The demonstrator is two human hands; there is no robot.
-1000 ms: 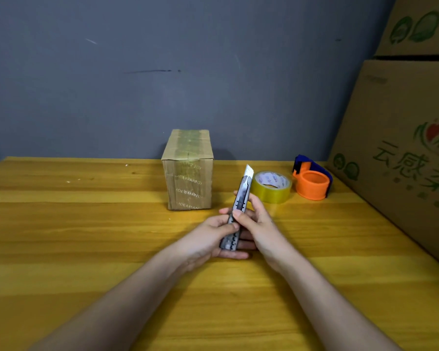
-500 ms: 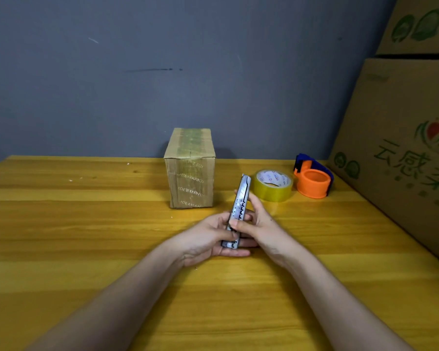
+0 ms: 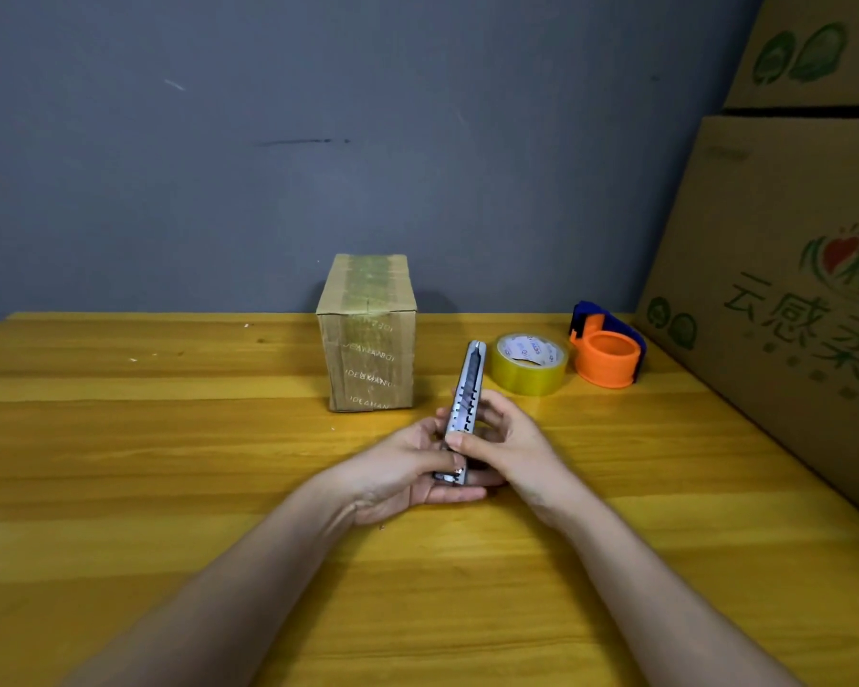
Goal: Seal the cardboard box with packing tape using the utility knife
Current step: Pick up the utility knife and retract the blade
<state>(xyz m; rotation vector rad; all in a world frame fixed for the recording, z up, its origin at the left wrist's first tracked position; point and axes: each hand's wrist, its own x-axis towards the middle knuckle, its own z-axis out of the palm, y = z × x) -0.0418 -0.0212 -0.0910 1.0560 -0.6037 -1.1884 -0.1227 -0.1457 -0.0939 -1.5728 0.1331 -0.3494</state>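
A small cardboard box (image 3: 368, 334) stands upright at the back of the wooden table (image 3: 145, 463), with clear tape over its top and front. A grey metal utility knife (image 3: 464, 399) points away from me, no blade showing past its tip. My left hand (image 3: 407, 476) cups its lower end from the left. My right hand (image 3: 504, 441) grips its body from the right, thumb on the slider. A roll of yellowish packing tape (image 3: 529, 363) lies flat just right of the knife tip.
An orange and blue tape dispenser (image 3: 606, 352) sits right of the tape roll. Large printed cardboard cartons (image 3: 784, 270) are stacked along the table's right side. A grey wall (image 3: 318, 141) stands behind the table.
One second ago a white blade stuck out of the knife tip; now it is drawn back inside the handle. Both hands stay on the knife in about the same place.
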